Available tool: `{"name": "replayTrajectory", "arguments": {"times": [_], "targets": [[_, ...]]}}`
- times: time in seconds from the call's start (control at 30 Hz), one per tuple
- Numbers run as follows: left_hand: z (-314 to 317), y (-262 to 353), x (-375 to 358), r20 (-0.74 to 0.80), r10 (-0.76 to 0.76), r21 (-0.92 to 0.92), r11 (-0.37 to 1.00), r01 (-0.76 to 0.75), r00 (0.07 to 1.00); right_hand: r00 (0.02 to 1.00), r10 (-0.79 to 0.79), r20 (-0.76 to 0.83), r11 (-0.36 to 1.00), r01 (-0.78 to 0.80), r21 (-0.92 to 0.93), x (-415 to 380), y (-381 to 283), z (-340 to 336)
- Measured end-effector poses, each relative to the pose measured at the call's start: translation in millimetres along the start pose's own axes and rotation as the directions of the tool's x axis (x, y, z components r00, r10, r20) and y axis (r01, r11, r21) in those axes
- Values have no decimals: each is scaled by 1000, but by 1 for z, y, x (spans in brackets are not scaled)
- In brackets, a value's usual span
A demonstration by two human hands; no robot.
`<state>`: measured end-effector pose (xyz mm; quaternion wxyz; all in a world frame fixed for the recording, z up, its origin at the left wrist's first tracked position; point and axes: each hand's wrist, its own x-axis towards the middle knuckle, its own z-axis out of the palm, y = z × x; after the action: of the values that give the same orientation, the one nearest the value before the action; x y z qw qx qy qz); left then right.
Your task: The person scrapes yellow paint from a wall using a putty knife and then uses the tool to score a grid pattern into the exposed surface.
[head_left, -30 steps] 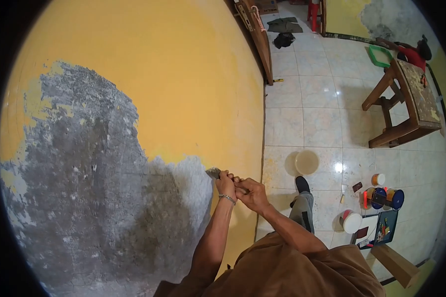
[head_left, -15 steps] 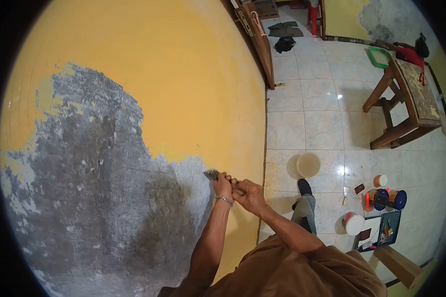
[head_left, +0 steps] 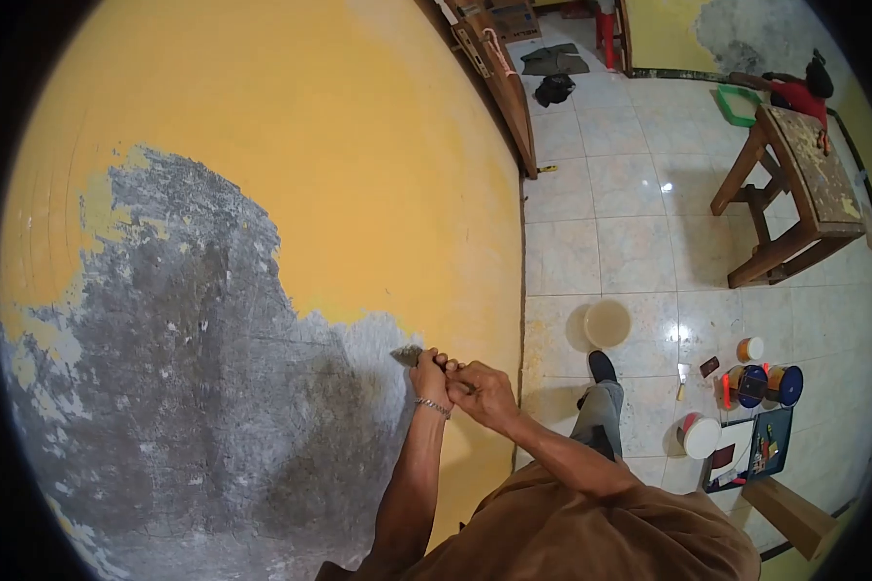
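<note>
Gripping the scraper (head_left: 406,356), the left hand (head_left: 429,381) and the right hand (head_left: 487,396) hide most of it. Only its blade (head_left: 403,356) shows clearly, dark and broad.

The shirt (head_left: 601,537) is brown, the trousers (head_left: 597,416) grey, the shoe (head_left: 602,365) dark. A silvery chain bracelet (head_left: 433,406) circles the left wrist (head_left: 428,420).

yellow wall (head_left: 378,194), mottled grey patch (head_left: 203,378)
</note>
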<state>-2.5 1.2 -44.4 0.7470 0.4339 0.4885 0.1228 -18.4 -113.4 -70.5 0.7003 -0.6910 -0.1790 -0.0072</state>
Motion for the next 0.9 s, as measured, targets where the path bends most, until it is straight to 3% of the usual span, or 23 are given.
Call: {"name": "replayTrajectory", "arguments": {"times": [0.1,0.2,0.27,0.4,0.53,0.57,0.67,0.8,0.9], "targets": [[9,9,21,66,50,114,992,-58,997,997,69,24,998,-68,-17,11,14,7],[5,-4,14,33,49,17,999,-49,998,995,98,7,994,-97,-55,5,7,3],[-2,2,-7,-41,37,-16,999,-38,998,998,27,50,1000,-27,-10,-2,-6,-1],[11,9,17,64,52,39,998,-54,997,993,120,14,992,-119,-29,17,5,8],[6,7,-2,-5,31,-12,999,-31,999,999,39,38,999,-38,-26,6,-6,1],[1,8,0,14,33,-7,999,-33,999,999,-35,-17,999,35,8,4,0,7],[10,6,11,35,61,-1,998,-61,998,997,79,20,996,-78,-39,16,1,3],[12,10,2,23,51,-28,998,-50,998,998,-17,-57,997,13,-73,12,1,6],[6,10,2,31,39,-25,999,-38,999,998,52,19,999,-52,8,11,-5,3]]}}
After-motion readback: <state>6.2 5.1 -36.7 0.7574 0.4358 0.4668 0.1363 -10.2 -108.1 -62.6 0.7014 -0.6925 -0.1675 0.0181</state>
